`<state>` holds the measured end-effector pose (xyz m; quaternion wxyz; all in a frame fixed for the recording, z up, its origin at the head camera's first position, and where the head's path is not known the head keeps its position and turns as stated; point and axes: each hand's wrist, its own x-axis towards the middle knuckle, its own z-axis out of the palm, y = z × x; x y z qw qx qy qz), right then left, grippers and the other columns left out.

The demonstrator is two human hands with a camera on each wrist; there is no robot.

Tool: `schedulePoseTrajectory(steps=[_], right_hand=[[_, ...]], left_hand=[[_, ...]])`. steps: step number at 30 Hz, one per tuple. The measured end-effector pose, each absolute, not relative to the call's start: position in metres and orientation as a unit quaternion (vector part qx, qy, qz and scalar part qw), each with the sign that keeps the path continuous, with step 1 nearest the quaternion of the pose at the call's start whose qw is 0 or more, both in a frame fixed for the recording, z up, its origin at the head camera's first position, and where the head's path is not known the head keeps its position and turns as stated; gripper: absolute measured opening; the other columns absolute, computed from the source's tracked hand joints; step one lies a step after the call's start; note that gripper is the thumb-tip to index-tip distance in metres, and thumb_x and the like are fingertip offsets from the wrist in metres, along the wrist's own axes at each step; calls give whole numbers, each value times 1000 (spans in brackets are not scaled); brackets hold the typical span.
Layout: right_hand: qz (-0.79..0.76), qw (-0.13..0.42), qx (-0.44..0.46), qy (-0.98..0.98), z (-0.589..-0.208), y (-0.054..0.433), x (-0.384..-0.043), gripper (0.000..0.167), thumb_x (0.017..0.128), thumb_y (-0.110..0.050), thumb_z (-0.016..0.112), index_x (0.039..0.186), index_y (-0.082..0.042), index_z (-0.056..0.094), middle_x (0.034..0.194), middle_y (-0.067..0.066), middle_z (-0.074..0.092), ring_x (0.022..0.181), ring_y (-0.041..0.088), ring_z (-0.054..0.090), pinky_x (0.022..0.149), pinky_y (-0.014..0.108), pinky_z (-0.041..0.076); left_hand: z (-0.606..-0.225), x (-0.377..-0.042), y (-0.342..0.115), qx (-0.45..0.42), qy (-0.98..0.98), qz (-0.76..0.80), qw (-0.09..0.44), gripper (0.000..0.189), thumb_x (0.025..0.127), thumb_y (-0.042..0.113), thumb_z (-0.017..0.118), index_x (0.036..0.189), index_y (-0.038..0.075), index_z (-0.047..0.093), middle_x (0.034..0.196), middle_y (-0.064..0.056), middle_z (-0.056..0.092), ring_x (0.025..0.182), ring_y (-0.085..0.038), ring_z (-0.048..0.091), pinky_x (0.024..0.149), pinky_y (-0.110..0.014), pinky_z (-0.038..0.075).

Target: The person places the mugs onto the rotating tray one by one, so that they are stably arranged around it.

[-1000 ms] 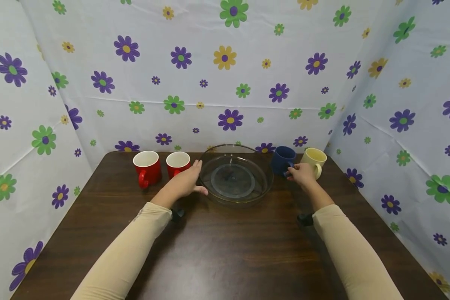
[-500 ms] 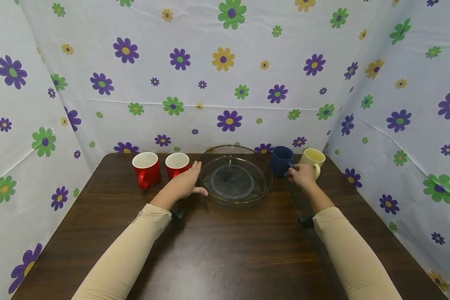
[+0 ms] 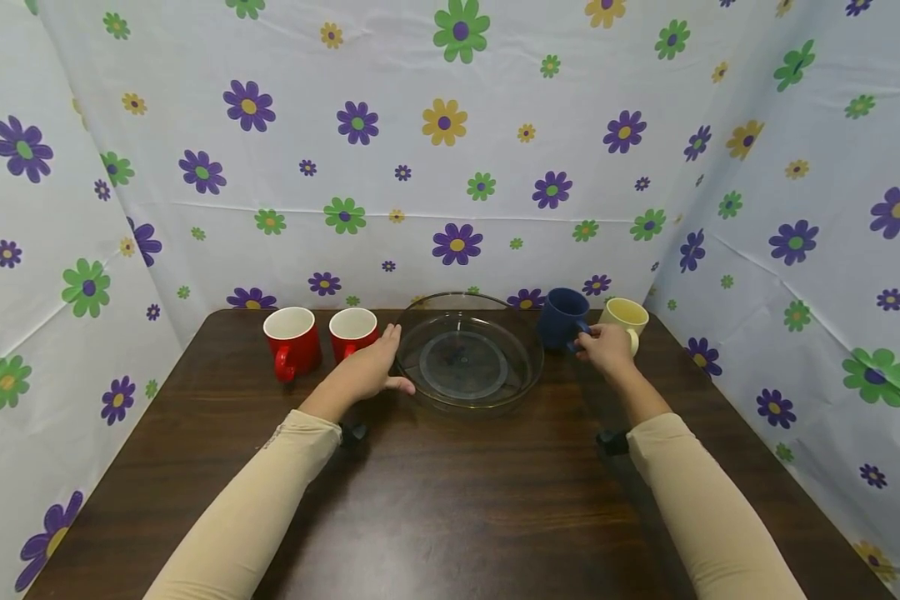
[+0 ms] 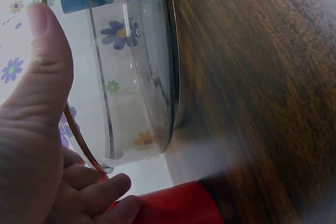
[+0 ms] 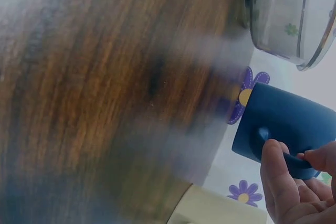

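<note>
The blue cylindrical ceramic mug (image 3: pixel 562 317) had risen slightly, half past two from the round glass bowl (image 3: pixel 465 367); my right hand (image 3: pixel 606 347) pinched the mug's handle (image 5: pixel 298 166), best kept level; my spread left hand (image 3: pixel 366 368) touched nine o'clock

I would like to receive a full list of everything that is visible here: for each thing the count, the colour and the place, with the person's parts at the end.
table: 1, dark brown, lower part of head view
flowered cloth: count unclear, white with purple, green and yellow flowers, behind table and at both sides
red mugs: 2, red with white insides, far left of table
glass bowl: 1, transparent, far middle of table
blue mug: 1, blue, right of glass bowl
yellow mug: 1, pale yellow, far right
sleeves: 2, beige, on forearms
left hand: 1, bare, at glass bowl's left side
right hand: 1, bare, pinching blue mug's handle
</note>
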<state>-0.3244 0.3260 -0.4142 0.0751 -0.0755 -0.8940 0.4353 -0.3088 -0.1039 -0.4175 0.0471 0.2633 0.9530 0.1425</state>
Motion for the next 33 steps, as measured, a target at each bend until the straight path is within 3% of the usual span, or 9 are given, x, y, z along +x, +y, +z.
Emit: schedulePoseTrajectory(steps=[8,14,22,33], right_hand=[[407,83,-81,-906,-404,325,-322,29,101,-11,57,111,15,66,101,27,73,62,7,68,55,16,52],[400,78,-81,-909,-399,323,-321,30,102,-12,56,112,14,66,104,27,73,63,8,69,56,16,53],[400,83,-81,-909,-390,320,-322,31,101,-13,56,115,14,66,107,27,73,71,19,75,58,17,54],[416,84,-74,-903,-383,321,-325,31,101,-11,57,117,14,65,108,29,72,64,11,71,62,21,58]], left_hand=[[-417,-309,-104,263,953,146,46,113,84,51,76,156,-12,16,163,-31,15,149,-43,25,117,-52,30],[-417,-308,-104,260,953,144,50,115,84,53,76,157,-11,14,164,-29,14,150,-42,24,117,-51,30],[-417,-310,-105,256,954,146,51,114,84,53,76,157,-10,15,164,-28,13,151,-40,23,118,-50,29],[-418,-310,-105,255,955,139,57,111,84,53,75,156,-10,19,164,-30,14,149,-43,25,116,-55,31]])
